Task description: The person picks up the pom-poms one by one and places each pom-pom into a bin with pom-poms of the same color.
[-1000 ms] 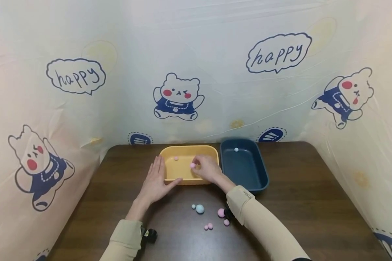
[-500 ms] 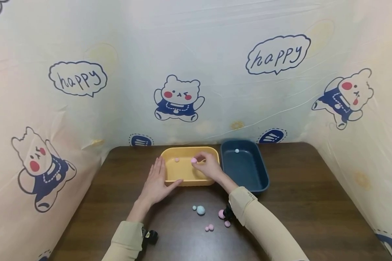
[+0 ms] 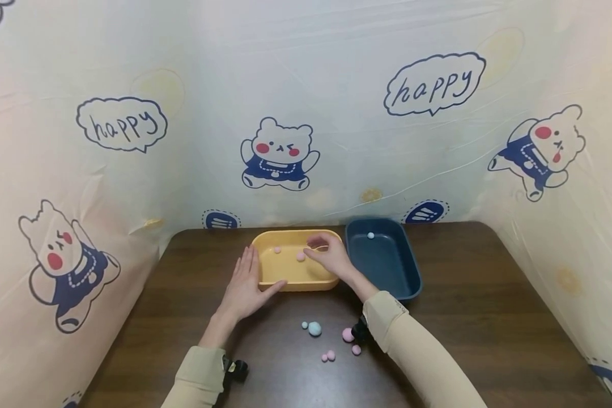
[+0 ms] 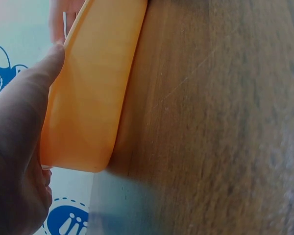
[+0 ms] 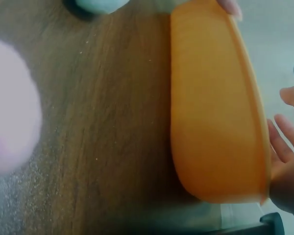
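Note:
In the head view my left hand rests against the left end of a yellow tray, fingers straight and thumb along its front rim. My right hand is over the tray's right part, thumb and fingers apart. Just off its fingertips a pink ball is in the tray; another pink ball lies farther left. The right wrist view shows the right hand's spread fingers beyond the orange-looking tray wall. In the left wrist view, the left thumb touches the rim.
A dark blue tray with one light blue ball adjoins on the right. In front lie a larger light blue ball, a tiny one and several pink balls. A printed curtain stands behind the table.
My right fingers have parted and let go of the pink ball, which is now in the yellow tray. The right hand has shifted slightly right; the left hand stays put.

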Tool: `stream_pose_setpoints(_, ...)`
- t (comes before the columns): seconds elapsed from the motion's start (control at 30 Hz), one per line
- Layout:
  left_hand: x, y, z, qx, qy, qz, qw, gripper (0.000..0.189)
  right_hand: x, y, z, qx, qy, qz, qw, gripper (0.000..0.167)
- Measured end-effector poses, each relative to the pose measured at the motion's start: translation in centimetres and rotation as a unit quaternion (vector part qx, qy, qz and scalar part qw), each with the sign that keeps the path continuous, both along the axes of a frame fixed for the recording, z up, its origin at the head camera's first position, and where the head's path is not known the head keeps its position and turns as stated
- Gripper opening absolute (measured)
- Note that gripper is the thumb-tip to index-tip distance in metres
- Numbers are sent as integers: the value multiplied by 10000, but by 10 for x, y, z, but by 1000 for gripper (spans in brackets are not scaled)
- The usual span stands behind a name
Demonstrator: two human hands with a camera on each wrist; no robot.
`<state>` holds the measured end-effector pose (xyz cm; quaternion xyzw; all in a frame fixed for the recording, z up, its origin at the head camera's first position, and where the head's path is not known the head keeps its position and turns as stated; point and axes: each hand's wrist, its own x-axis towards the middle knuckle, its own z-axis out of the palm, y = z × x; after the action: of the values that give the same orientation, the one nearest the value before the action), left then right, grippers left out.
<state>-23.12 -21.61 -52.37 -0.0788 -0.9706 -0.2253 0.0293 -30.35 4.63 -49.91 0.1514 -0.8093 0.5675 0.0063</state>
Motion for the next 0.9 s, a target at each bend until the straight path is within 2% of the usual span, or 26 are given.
stream_pose_setpoints(0.13, 0, 1, -1, -41, 7, 1, 10000, 129, 5, 8, 2, -125, -61, 20, 9999, 29)
stream_pose_setpoints(0.27, 1, 2, 0, -51, 28, 14, 10000, 128, 13, 16, 6, -167, 0, 213, 9996, 29)
stream_pose_setpoints(0.53, 1, 0, 2, -54, 2, -2, 10000, 129, 39, 36, 14, -331, 93, 495, 9982, 30)
stream_pose_setpoints(0.77, 1, 0, 1, -46, 47, -29, 10000, 128, 59, 53, 17, -140, 75, 580, 9982, 31)
stream_pose_setpoints(0.9, 0, 1, 0, -82, 39, -47, 9999, 128, 69, 63, 16, -194, 88, 685, 9974, 31)
